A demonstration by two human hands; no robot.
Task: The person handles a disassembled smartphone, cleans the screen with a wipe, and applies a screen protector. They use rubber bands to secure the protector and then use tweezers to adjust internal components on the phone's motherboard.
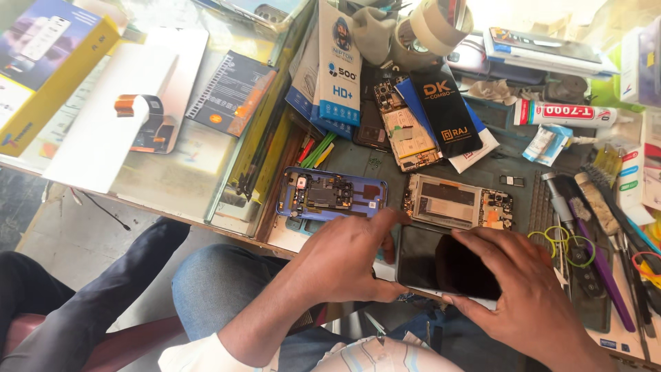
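A black phone screen panel lies at the near edge of the workbench, and both hands are on it. My left hand grips its left edge, fingers over the top and thumb underneath. My right hand presses on its right side from above, fingers spread across the glass. Just beyond the panel lie a blue phone back shell with exposed circuit board and an opened phone frame with its boards showing.
A grey work mat carries another opened phone, flat packaged parts, a glue tube, tape rolls, a screwdriver, brushes and purple pry tools on the right. Boxes lie on a glass counter at left. A person's dark-trousered leg is at lower left.
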